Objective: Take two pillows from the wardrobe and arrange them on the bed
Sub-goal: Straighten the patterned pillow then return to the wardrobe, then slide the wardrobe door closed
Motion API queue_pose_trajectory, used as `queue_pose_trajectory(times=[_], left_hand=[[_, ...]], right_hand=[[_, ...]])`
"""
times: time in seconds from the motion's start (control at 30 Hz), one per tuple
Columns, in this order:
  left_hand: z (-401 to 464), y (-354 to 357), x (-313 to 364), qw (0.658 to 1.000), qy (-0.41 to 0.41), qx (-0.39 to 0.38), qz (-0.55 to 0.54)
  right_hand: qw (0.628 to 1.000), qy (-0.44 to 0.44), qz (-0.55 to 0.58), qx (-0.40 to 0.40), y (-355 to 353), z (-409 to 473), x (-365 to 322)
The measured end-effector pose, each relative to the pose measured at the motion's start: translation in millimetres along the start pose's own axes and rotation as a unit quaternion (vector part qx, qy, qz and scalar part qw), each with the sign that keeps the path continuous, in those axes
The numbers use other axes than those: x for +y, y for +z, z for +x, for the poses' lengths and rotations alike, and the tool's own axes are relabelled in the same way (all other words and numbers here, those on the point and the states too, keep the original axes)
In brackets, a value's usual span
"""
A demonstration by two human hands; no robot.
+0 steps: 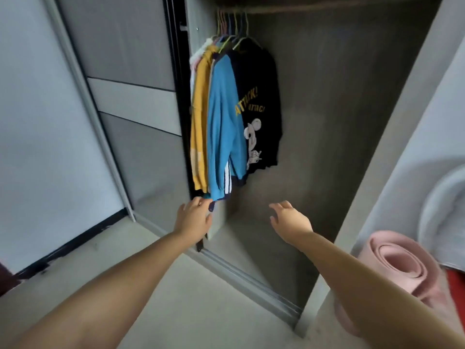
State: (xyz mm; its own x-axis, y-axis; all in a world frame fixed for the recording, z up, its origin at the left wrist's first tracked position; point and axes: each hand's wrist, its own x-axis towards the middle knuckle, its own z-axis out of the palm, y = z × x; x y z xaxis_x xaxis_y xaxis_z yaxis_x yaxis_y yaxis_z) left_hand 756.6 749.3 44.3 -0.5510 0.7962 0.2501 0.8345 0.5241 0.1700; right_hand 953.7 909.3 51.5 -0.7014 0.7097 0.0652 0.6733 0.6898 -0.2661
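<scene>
The wardrobe (327, 122) stands open in front of me, its grey inside dim and bare on the right. No pillow shows in this view, and the bed is out of sight. My left hand (195, 219) reaches to the edge of the sliding door (141, 152), just under the hem of a blue shirt (222, 127), with its fingers loosely bent and nothing held. My right hand (289, 220) hovers in the wardrobe opening, fingers spread and empty.
Several shirts hang on a rail at the left of the opening, among them a yellow one (198, 117) and a black printed one (259, 102). A rolled pink mat (395, 260) leans at the right, beside a white roll (442, 210). The door track (251, 280) crosses the floor.
</scene>
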Motion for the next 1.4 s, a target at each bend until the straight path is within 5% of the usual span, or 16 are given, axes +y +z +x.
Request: queue_pose_trajectory(times=[0.3, 0.9, 1.1, 1.27, 1.4], left_hand=[[68, -49, -145, 0.997, -0.067, 0.042, 0.017], [370, -42, -243, 0.993, 0.009, 0.116, -0.021], [476, -50, -265, 0.981, 0.117, 0.154, -0.014], [539, -76, -256, 0.95, 0.232, 0.207, 0.0], [555, -69, -258, 0.929, 0.27, 0.253, -0.024]], right_hand=[[0.993, -0.111, -0.035, 0.011, 14, 110, -165], [0.983, -0.166, 0.05, 0.059, 34, 433, -250], [0.961, -0.101, 0.11, 0.232, 23, 508, -285], [0.955, 0.045, 0.148, 0.252, 8, 551, -313], [0.952, 0.063, 0.142, 0.264, 10, 558, -310]])
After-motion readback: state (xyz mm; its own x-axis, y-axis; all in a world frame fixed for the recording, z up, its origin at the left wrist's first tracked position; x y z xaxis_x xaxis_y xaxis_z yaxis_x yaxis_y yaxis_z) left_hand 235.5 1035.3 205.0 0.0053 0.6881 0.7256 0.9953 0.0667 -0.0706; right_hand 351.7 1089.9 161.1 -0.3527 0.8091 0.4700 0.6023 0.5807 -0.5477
